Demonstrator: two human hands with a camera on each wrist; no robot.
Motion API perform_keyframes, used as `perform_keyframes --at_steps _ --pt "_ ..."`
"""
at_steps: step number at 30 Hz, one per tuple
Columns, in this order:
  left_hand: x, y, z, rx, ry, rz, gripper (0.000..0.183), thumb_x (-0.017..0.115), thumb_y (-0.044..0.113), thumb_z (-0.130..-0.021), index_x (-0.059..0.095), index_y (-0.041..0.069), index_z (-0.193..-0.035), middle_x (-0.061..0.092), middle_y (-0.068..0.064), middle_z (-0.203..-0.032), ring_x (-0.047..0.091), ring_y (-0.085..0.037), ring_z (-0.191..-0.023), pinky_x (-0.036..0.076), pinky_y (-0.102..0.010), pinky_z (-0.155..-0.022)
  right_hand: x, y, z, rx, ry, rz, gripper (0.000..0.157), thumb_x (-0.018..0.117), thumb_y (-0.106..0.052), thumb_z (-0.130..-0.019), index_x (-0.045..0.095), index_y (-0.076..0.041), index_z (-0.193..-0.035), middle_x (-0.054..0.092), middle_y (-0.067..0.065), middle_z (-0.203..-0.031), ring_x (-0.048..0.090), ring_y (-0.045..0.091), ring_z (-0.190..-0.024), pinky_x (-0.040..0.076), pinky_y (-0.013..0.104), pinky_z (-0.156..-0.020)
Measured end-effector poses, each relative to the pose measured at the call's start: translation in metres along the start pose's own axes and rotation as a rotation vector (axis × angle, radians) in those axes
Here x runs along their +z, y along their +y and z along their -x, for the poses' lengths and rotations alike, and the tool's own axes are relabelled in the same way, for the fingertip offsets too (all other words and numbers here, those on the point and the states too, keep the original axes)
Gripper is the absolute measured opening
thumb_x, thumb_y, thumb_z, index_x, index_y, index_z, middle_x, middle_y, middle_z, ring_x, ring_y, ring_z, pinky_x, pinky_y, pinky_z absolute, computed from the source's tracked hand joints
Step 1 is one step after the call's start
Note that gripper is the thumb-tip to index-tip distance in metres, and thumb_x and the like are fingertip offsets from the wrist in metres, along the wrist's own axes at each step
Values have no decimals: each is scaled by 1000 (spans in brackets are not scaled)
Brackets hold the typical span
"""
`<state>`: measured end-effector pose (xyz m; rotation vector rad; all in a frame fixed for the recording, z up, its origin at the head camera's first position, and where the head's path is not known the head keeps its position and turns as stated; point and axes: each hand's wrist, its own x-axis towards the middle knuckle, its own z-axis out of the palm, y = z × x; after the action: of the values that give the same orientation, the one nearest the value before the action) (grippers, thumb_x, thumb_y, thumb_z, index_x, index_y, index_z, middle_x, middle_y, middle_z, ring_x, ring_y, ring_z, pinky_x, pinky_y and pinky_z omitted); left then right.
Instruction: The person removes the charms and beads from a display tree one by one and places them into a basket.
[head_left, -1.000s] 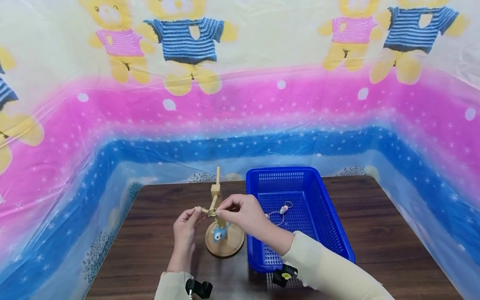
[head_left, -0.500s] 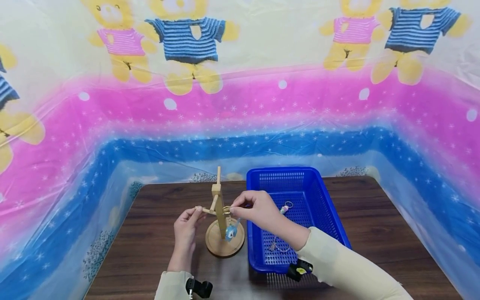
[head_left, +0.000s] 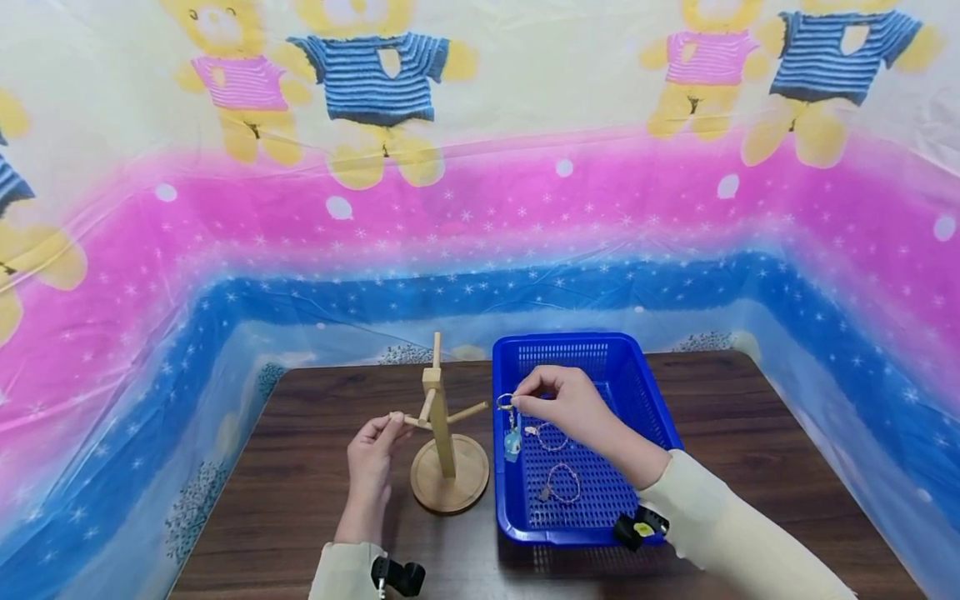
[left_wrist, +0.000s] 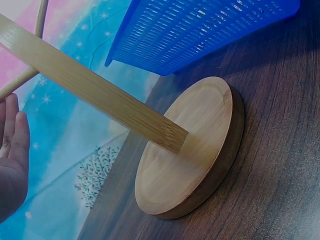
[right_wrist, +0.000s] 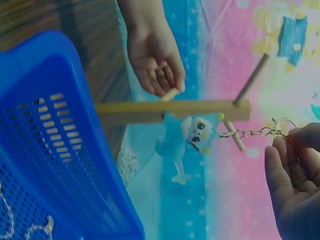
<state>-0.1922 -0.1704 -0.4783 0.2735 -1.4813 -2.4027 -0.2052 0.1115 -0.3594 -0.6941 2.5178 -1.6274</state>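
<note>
A wooden stand (head_left: pixel 441 433) with a round base (left_wrist: pixel 200 135) and several pegs rises from the table. My left hand (head_left: pixel 371 454) pinches the tip of its left peg (head_left: pixel 416 422); the fingers on that peg also show in the right wrist view. Over the left side of the blue basket (head_left: pixel 506 521), my right hand (head_left: pixel 576 410) holds a keychain by its metal ring, between thumb and fingers. From its chain (right_wrist: pixel 247 133) dangles a light blue charm (right_wrist: pixel 199 131) with a white face and big eyes. The right-hand peg (head_left: pixel 469 411) of the stand is bare.
Inside the basket lie a beaded bracelet (head_left: pixel 563 483) and another thin loop (head_left: pixel 553 437) with a small charm. The basket stands close to the right of the stand on a dark wooden table (head_left: pixel 300 467). A printed bear curtain (head_left: pixel 480 208) surrounds the table.
My right hand has carried the keychain rightward and slightly up, from the left peg's inner end, past the stand's post, to over the basket. My left hand has stayed on the peg.
</note>
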Motion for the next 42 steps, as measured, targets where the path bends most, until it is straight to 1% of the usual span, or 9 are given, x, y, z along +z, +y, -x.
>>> perform_keyframes --at_steps 3,9,15,18,22,26,33,37,42 --pt "0 -1 0 9 -3 1 34 60 -6 -98 70 17 -76 76 9 -75 74 -1 -70 64 -17 -72 -8 2 -1 3 0 28 8 71 -10 -94 74 -3 -96 74 14 -101 67 12 -86 60 23 -76" --pt "0 1 0 -15 6 8 35 59 -7 -98 70 17 -75 76 9 -75 74 -1 -70 64 -17 -73 -21 8 -7 63 -12 49 6 70 -12 -95 74 -7 -97 73 11 -101 67 12 -88 58 29 -80" --pt "-1 0 -1 -27 6 8 30 61 -6 -97 70 15 -76 76 8 -76 75 -1 -71 64 -17 -73 -30 18 -12 92 -17 45 11 68 -12 -97 72 -2 -100 72 15 -101 66 12 -85 57 27 -79" --pt "-1 -1 -1 -29 11 2 31 61 -5 -98 69 15 -76 76 8 -75 75 -1 -70 64 -17 -72 -33 25 -14 107 -15 44 12 68 -12 -97 71 -1 -100 72 15 -100 66 13 -85 57 27 -79" --pt "-1 0 -1 -32 11 -5 34 58 -7 -98 69 16 -75 76 9 -75 74 -1 -70 64 -17 -72 -36 35 -16 132 1 66 10 67 -12 -97 71 -2 -99 71 11 -99 66 12 -85 60 30 -80" --pt "-1 0 -1 -29 8 -6 33 59 -7 -98 69 16 -76 76 8 -76 74 -1 -71 64 -17 -73 -38 42 -16 160 9 75 10 66 -11 -98 70 -2 -99 71 12 -100 68 15 -86 62 33 -80" --pt "-1 0 -2 -11 -3 -10 34 60 -6 -98 69 17 -76 77 9 -77 75 -1 -72 64 -17 -73 -43 58 -15 213 23 79 10 65 -10 -98 70 -1 -99 72 11 -97 67 16 -82 59 28 -74" --pt "-1 0 -1 -13 1 2 32 60 -6 -98 69 16 -76 76 8 -76 75 -1 -71 64 -17 -72 -45 67 -15 226 25 81 10 65 -9 -98 70 0 -99 72 9 -96 67 16 -83 63 32 -79" --pt "-1 0 -1 -19 7 0 32 60 -6 -98 69 16 -76 76 8 -76 75 -1 -71 64 -17 -72 -48 79 -15 250 2 89 12 64 -9 -99 70 1 -101 72 10 -96 69 19 -85 66 38 -84"
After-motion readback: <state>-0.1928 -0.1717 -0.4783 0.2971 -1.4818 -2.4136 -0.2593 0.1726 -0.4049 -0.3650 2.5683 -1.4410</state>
